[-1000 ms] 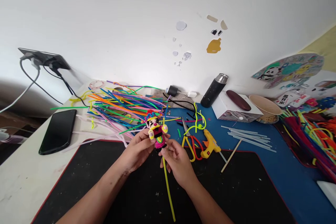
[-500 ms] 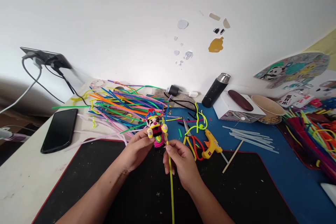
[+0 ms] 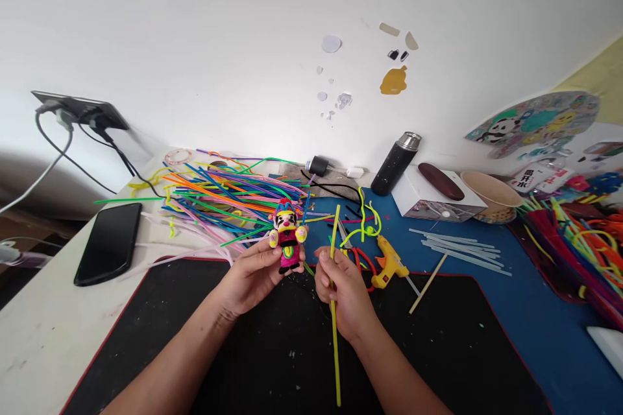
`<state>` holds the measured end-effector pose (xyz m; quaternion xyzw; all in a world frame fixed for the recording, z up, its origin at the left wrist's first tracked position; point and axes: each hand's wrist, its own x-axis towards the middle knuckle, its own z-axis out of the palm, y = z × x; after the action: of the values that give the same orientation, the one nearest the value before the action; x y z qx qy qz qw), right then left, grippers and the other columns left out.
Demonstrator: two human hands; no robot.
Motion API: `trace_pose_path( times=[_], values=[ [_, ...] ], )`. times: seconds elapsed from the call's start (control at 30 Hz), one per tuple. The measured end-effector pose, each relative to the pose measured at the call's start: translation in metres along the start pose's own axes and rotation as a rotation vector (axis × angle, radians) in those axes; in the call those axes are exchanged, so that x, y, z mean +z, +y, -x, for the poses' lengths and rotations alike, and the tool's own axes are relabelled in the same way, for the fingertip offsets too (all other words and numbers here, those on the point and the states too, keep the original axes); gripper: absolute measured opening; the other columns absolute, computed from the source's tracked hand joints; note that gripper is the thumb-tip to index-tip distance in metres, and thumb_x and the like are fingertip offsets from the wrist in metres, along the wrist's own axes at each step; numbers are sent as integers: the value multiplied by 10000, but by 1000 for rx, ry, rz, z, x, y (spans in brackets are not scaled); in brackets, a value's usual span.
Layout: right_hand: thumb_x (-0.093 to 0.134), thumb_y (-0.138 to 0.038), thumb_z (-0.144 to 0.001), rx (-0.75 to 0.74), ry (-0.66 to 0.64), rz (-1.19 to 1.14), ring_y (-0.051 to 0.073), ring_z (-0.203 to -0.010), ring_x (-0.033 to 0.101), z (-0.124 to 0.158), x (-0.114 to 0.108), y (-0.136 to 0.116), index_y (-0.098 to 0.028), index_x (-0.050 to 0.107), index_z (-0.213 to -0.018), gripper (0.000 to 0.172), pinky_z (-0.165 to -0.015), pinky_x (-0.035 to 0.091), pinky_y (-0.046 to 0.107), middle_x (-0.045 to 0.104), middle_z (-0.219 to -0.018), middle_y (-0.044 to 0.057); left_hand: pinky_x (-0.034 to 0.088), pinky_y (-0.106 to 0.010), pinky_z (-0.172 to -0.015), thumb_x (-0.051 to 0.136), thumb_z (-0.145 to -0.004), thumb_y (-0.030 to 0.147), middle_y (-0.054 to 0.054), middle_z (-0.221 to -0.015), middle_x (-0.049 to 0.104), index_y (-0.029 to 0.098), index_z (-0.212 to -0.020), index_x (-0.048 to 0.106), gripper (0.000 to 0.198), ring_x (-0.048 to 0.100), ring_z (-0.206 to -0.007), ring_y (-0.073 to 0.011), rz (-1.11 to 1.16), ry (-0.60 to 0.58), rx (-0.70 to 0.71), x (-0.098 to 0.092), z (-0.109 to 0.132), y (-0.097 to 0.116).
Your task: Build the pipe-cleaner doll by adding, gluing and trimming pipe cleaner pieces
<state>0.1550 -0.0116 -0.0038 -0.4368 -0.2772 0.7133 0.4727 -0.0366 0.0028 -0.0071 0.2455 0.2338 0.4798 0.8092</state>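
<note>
My left hand [image 3: 253, 275] grips a small pipe-cleaner doll [image 3: 287, 233] with a white face, blue and red headdress and pink body, held upright above the black mat [image 3: 195, 350]. Close beside it, my right hand [image 3: 341, 288] is closed on a long yellow pipe cleaner [image 3: 333, 311], which stands nearly upright and now sits a little apart from the doll. Its lower end hangs down over the mat.
A heap of coloured pipe cleaners [image 3: 224, 198] lies behind the doll. Scissors [image 3: 353, 253] and a yellow glue gun [image 3: 387, 260] sit right of my hands, with glue sticks [image 3: 457, 249], a wooden stick [image 3: 428, 282], a black flask [image 3: 398, 163] and a phone [image 3: 108, 243] around.
My right hand has pulled the yellow pipe cleaner away from the doll to the right and raised it more upright. The left hand has turned the doll to face me.
</note>
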Motion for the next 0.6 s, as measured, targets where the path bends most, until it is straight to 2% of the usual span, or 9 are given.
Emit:
trace_pose_path(
  times=[0.13,0.23,0.4,0.5,0.6],
  values=[
    [897,-593,-784,12,-49,-34,38,-416,238,-4,5,2,-171,704,-1012,518,-430,152,219,431,-534,-116,535,-357,-877,805,-883,264,-87,-878,748,150,-1097,818,243,713,-946,-242,-37,-55,-12,1,-1,-3],
    [886,-597,-798,18,-87,-60,39,-412,230,-7,5,4,-168,707,-1012,512,-428,146,221,437,-522,-113,525,-330,-849,805,-892,264,-73,-856,730,152,-1091,817,229,701,-905,-216,-45,-95,-18,2,-2,-4],
    [857,-629,-819,56,-149,-74,19,-389,224,-10,5,0,-160,688,-854,500,-420,127,217,457,-520,-95,520,-294,-818,835,-879,282,-61,-850,743,167,-1137,815,283,707,-859,-194,-50,-120,-54,3,-2,-5],
    [841,-651,-821,72,-169,-63,24,-383,297,-11,5,-1,-156,634,-700,550,-414,129,214,462,-508,-71,515,-286,-779,853,-862,279,-77,-909,773,174,-1177,806,335,712,-830,-192,-38,-133,-80,3,-2,-5],
    [854,-681,-787,99,-170,-60,43,-391,369,-12,4,1,-156,617,-656,591,-406,140,209,443,-486,-68,515,-300,-767,837,-876,273,-104,-952,780,146,-1167,801,320,707,-828,-206,-48,-154,-91,1,-2,-5]
  ],
)
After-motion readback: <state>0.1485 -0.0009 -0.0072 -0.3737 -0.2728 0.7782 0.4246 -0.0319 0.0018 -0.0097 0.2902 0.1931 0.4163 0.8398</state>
